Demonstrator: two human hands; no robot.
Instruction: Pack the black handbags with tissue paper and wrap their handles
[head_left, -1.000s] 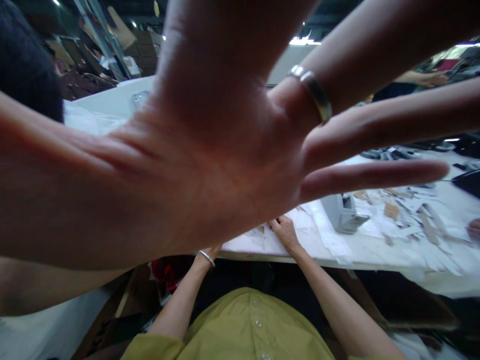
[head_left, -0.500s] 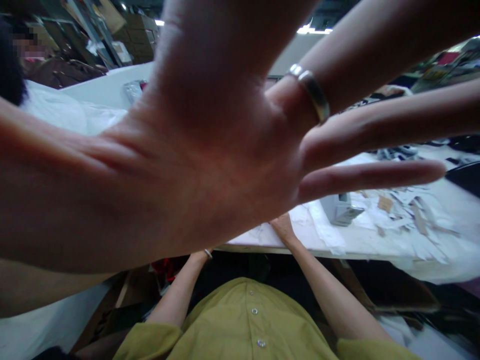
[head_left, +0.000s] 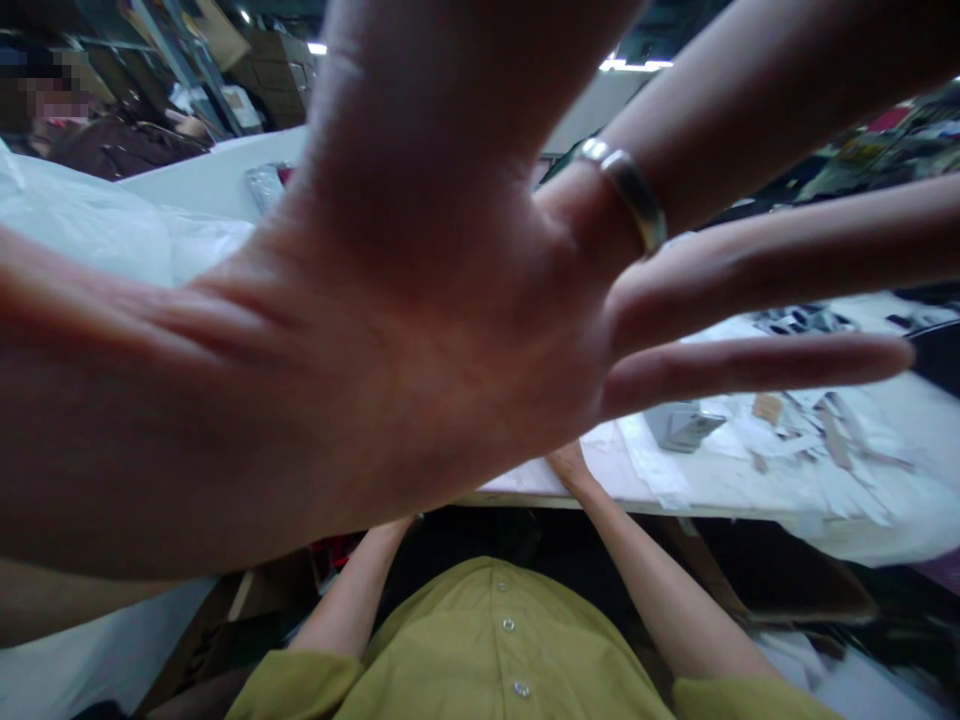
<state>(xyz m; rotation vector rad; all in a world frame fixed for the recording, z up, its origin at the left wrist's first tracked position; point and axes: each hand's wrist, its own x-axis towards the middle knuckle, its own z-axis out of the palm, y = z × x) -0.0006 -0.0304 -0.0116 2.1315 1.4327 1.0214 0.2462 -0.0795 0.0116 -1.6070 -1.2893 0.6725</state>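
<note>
Another person's open hand (head_left: 420, 350), palm toward me and with a ring (head_left: 634, 195) on one finger, fills much of the view close to the camera. Behind it, my left hand (head_left: 403, 527) shows only at the wrist by the table's front edge; its fingers are hidden. My right hand (head_left: 568, 464) rests at the white tabletop (head_left: 607, 480), mostly covered by the other person's palm, so whatever it touches cannot be made out. Right of it stands a small grey-white box-like object (head_left: 684, 427) near a strip of thin white sheet (head_left: 651, 465).
Paper scraps (head_left: 832, 440) litter the table's right side, with a small brown piece (head_left: 766, 407) among them. Clear plastic sheeting (head_left: 97, 220) lies at the left. Cardboard boxes (head_left: 270, 75) are stacked at the back, and a person in dark clothing (head_left: 112, 145) is at far left.
The other person's hand has shifted slightly downward and covers more of my left wrist. My arms stay nearly in place.
</note>
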